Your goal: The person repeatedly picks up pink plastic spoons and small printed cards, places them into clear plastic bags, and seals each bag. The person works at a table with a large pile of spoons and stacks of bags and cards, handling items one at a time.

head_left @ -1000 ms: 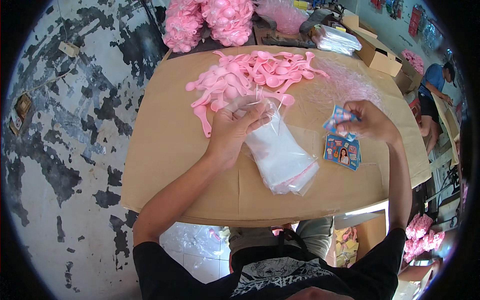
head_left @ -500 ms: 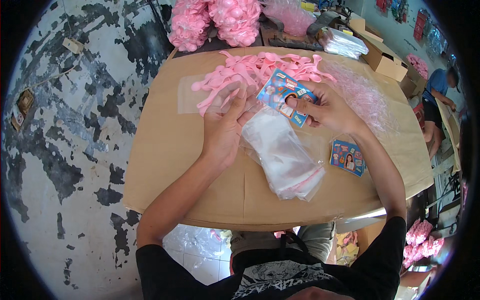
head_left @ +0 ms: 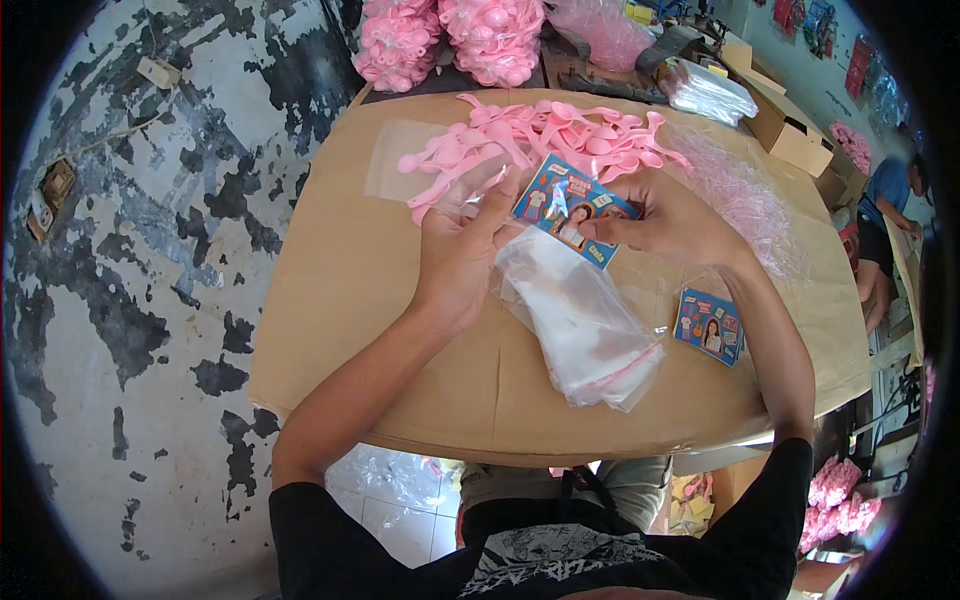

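Observation:
My right hand (head_left: 680, 222) pinches a blue printed card (head_left: 560, 203) between thumb and fingers, tilted above the table. Close to the card's left edge, my left hand (head_left: 455, 252) grips a clear plastic bag (head_left: 468, 192), thin and hard to outline. Below both hands lies a stack of clear plastic bags (head_left: 580, 318). A small pile of similar blue cards (head_left: 709, 326) rests by my right forearm. Beyond my hands is a heap of pink spoon-shaped plastic pieces (head_left: 560, 130); my left fingers hide part of its near side.
The table (head_left: 400, 385) has a brown cover. Shredded clear-pink strands (head_left: 735, 200) lie at its right. Behind stand filled bags of pink pieces (head_left: 490, 45), a bundle of clear packaging (head_left: 708, 92) and a cardboard box (head_left: 790, 130). Another person (head_left: 882, 215) is at far right.
The blue card has turned slightly, and my right thumb covers less of its front. My left hand stays beside it with the clear bag. The whole view has shifted a little.

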Demonstrator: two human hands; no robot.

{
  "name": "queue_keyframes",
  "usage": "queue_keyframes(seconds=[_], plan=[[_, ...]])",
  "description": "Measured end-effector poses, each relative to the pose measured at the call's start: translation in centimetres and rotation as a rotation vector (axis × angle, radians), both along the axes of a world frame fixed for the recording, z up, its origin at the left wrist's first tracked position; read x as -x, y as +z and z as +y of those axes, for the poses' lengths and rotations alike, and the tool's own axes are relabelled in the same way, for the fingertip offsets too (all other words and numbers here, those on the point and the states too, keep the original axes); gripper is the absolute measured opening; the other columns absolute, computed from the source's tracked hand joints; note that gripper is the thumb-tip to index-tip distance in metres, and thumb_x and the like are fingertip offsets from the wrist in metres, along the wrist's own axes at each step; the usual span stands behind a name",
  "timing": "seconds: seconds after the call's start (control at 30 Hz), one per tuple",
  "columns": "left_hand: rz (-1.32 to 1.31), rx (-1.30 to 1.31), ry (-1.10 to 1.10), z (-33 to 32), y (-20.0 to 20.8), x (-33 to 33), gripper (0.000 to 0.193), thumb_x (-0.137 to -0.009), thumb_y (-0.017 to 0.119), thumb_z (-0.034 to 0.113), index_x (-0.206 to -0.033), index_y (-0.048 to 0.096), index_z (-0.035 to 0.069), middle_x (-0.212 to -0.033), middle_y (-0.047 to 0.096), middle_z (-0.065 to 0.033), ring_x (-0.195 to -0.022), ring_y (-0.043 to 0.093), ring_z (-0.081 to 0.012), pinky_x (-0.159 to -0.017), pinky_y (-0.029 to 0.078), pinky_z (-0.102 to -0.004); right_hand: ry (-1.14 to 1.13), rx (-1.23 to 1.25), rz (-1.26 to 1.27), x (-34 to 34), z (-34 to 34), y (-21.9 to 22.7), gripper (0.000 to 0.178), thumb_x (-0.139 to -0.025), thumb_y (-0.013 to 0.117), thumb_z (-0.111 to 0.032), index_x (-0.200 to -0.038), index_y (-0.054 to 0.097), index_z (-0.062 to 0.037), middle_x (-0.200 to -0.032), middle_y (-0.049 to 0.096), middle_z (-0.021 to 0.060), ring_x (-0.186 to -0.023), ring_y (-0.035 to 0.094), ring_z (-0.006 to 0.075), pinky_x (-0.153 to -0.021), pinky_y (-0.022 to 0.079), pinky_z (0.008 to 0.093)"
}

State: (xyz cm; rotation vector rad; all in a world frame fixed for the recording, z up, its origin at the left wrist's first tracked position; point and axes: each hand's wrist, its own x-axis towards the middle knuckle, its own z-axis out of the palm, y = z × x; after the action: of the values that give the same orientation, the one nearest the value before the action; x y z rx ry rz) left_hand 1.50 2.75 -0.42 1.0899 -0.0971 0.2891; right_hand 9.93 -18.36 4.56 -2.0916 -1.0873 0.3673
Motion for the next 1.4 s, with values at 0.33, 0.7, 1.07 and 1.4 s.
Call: queue_keyframes(seconds=[0.33, 0.7, 1.07, 1.4], plan=[[-0.043, -0.378, -0.022, -0.6, -0.6, 0.5, 0.025, -0.098, 0.063, 0.02, -0.11, 0.066, -0.002, -0.101, 0.07, -0.008, -0.087, 0.067, -0.0101, -0.073, 0.056, -0.0277, -0.04, -0.093, 0.045, 0.5, 1.0, -1.0, 0.033, -0.089, 0.071, -0.036, -0.099, 0.074, -0.0037, -0.078, 0.068, 0.0024, -0.072, 0.056, 0.0068, -0.066, 0.045, 0.0288], [0.049, -0.347, -0.143, 0.0, -0.2, 0.5, 0.036, -0.102, 0.055, 0.026, -0.127, 0.057, 0.001, -0.122, 0.062, -0.0069, -0.107, 0.062, -0.0134, -0.093, 0.05, -0.0333, 0.106, -0.315, 0.147, 0.3, 1.3, -2.6, 0.028, -0.092, 0.069, -0.026, -0.109, 0.072, -0.004, -0.087, 0.071, 0.0012, -0.08, 0.06, 0.0076, -0.075, 0.049, 0.0284], [-0.174, -0.052, -0.245, 0.5, 0.8, 0.1, 0.052, -0.106, 0.041, 0.027, -0.15, 0.03, 0.002, -0.145, 0.047, -0.0122, -0.132, 0.049, -0.0222, -0.113, 0.037, -0.0446, -0.039, -0.436, 0.294, 0.8, 2.1, -3.0, 0.023, -0.097, 0.064, -0.024, -0.109, 0.07, -0.0056, -0.079, 0.063, -0.0015, -0.07, 0.052, 0.0043, -0.064, 0.044, 0.024], [-0.137, -0.346, -0.239, 0.2, 0.2, 1.0, 0.039, -0.103, 0.054, 0.022, -0.138, 0.048, 0.007, -0.128, 0.052, -0.0004, -0.117, 0.048, -0.0105, -0.101, 0.04, -0.0306, -0.049, -0.562, 0.209, 2.7, 2.5, -2.1, 0.017, -0.094, 0.068, -0.02, -0.104, 0.071, -0.0057, -0.08, 0.062, -0.0046, -0.068, 0.053, 0.0038, -0.061, 0.044, 0.0233]])
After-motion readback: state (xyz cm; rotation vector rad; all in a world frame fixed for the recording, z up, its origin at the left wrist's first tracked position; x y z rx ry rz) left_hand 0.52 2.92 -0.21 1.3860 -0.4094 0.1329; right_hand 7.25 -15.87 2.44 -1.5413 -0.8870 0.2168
